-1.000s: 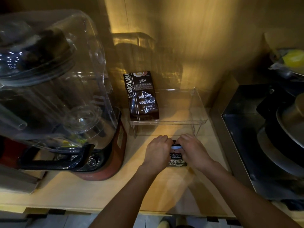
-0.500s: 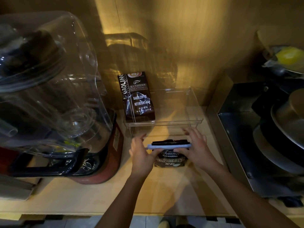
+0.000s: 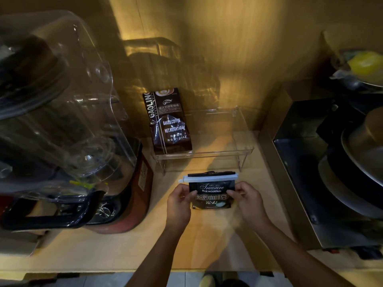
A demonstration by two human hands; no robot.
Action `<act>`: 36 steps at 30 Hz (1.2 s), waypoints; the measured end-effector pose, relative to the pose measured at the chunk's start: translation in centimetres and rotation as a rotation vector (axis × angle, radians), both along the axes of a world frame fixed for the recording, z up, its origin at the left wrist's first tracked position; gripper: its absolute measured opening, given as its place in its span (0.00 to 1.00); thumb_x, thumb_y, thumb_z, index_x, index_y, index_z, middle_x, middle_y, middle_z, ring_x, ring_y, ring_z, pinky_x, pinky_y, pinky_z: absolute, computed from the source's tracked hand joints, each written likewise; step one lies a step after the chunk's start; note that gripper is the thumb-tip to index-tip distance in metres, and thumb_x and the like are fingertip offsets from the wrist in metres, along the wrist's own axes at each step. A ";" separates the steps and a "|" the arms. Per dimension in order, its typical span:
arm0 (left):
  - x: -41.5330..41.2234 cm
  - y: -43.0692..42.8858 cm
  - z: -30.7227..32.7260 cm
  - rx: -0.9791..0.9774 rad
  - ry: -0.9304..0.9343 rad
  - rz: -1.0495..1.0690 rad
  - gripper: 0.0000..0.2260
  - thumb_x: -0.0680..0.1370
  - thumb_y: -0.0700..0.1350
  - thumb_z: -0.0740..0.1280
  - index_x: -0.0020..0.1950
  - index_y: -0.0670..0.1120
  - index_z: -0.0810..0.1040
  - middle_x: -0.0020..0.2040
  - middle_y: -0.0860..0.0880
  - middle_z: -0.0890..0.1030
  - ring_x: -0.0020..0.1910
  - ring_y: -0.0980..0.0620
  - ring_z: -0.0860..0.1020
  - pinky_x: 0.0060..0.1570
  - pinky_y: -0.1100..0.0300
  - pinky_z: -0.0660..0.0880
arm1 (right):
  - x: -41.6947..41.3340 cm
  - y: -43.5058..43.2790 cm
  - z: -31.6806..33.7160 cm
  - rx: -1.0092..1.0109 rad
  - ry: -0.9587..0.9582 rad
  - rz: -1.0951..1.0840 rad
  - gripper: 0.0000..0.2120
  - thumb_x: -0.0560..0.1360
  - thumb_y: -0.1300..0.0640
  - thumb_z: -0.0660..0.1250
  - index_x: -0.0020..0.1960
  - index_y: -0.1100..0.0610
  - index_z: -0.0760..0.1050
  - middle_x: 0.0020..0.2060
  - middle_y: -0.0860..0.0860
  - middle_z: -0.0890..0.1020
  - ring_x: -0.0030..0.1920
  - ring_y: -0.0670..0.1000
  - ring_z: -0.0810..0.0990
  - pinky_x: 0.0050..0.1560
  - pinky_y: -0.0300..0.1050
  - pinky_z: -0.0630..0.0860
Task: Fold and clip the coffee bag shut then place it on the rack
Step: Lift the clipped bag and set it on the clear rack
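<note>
Fingers of my left hand (image 3: 179,201) and right hand (image 3: 247,200) pinch the side edges of the Blue Mountain coffee bag (image 3: 211,193), white clip (image 3: 208,179) shut just above my fingertips, held upright to lift onto the clear rack (image 3: 242,151) beyond them.

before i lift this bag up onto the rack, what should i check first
1. Clip on: the white clip spans the folded top of the Blue Mountain coffee bag. Ok.
2. Clip fully latched: cannot tell from this angle.
3. Grip: left hand and right hand pinch the bag's two sides. Ok.
4. Free space: the clear rack is bare to the right of the Gaolino coffee bag. Ok.
5. Path: nothing lies between the held bag and the rack's front edge. Ok.
6. Neighbour steady: the Gaolino bag stands upright at the rack's left end. Ok.
</note>
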State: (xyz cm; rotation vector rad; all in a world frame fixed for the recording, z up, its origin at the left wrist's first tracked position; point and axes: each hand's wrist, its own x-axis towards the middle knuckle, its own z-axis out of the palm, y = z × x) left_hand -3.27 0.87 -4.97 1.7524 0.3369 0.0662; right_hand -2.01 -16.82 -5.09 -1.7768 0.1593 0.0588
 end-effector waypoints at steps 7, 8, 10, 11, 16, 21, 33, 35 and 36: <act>1.4 0.2 2.8 -0.056 -0.020 -0.037 0.07 0.72 0.33 0.66 0.35 0.37 0.70 0.36 0.41 0.74 0.38 0.48 0.72 0.40 0.55 0.70 | 1.6 -1.2 3.3 -0.020 -0.058 0.045 0.11 0.70 0.66 0.67 0.32 0.54 0.72 0.34 0.53 0.77 0.35 0.49 0.74 0.32 0.30 0.71; 1.8 0.3 3.7 -0.048 -0.052 -0.052 0.08 0.72 0.33 0.66 0.34 0.38 0.70 0.34 0.43 0.73 0.36 0.50 0.72 0.38 0.58 0.70 | 2.0 -1.4 4.4 -0.021 -0.075 0.056 0.13 0.70 0.66 0.67 0.31 0.53 0.71 0.32 0.51 0.76 0.34 0.48 0.74 0.31 0.29 0.70; 2.7 0.5 6.0 0.000 -0.133 -0.085 0.13 0.71 0.33 0.67 0.30 0.44 0.69 0.31 0.49 0.73 0.31 0.58 0.71 0.31 0.68 0.68 | 3.1 -1.8 6.8 -0.038 -0.125 0.084 0.14 0.69 0.66 0.68 0.30 0.53 0.71 0.31 0.50 0.75 0.33 0.48 0.73 0.34 0.34 0.70; 3.2 0.5 7.2 0.042 -0.169 -0.096 0.16 0.71 0.34 0.68 0.28 0.48 0.68 0.29 0.51 0.72 0.30 0.60 0.70 0.30 0.69 0.67 | 3.6 -2.0 8.1 -0.046 -0.155 0.094 0.13 0.69 0.66 0.68 0.30 0.54 0.71 0.31 0.51 0.75 0.34 0.49 0.73 0.35 0.38 0.70; 6.9 -0.1 13.9 0.149 -0.341 -0.114 0.15 0.70 0.35 0.69 0.29 0.48 0.69 0.29 0.51 0.71 0.28 0.61 0.68 0.29 0.68 0.67 | 6.9 -2.9 14.3 -0.073 -0.340 0.097 0.08 0.69 0.64 0.69 0.33 0.57 0.73 0.35 0.60 0.78 0.37 0.55 0.75 0.38 0.47 0.71; 11.5 -1.0 17.4 0.209 -0.436 -0.073 0.16 0.70 0.35 0.70 0.29 0.50 0.69 0.26 0.53 0.70 0.24 0.62 0.67 0.27 0.70 0.65 | 11.8 -3.4 17.2 -0.061 -0.424 0.062 0.12 0.68 0.64 0.69 0.31 0.51 0.73 0.30 0.50 0.76 0.30 0.40 0.73 0.34 0.36 0.71; 13.3 -2.8 9.7 0.269 -0.164 0.057 0.08 0.71 0.47 0.71 0.44 0.51 0.72 0.41 0.46 0.79 0.41 0.47 0.78 0.39 0.52 0.77 | 13.7 -2.3 9.1 -0.077 -0.176 0.041 0.12 0.67 0.60 0.72 0.42 0.49 0.70 0.40 0.46 0.76 0.41 0.45 0.74 0.38 0.34 0.72; 13.2 -3.7 9.3 0.188 -0.107 0.028 0.15 0.71 0.47 0.71 0.53 0.51 0.69 0.51 0.42 0.78 0.48 0.43 0.78 0.46 0.42 0.78 | 13.5 -1.9 8.2 -0.148 -0.152 0.074 0.20 0.65 0.60 0.73 0.49 0.50 0.66 0.48 0.48 0.75 0.47 0.47 0.75 0.45 0.43 0.74; 13.2 -4.2 9.2 0.147 -0.097 0.043 0.17 0.71 0.47 0.71 0.54 0.51 0.68 0.53 0.41 0.77 0.51 0.42 0.78 0.49 0.39 0.77 | 13.4 -1.7 7.7 -0.210 -0.171 0.075 0.23 0.65 0.60 0.74 0.51 0.49 0.63 0.51 0.48 0.73 0.49 0.48 0.75 0.46 0.46 0.75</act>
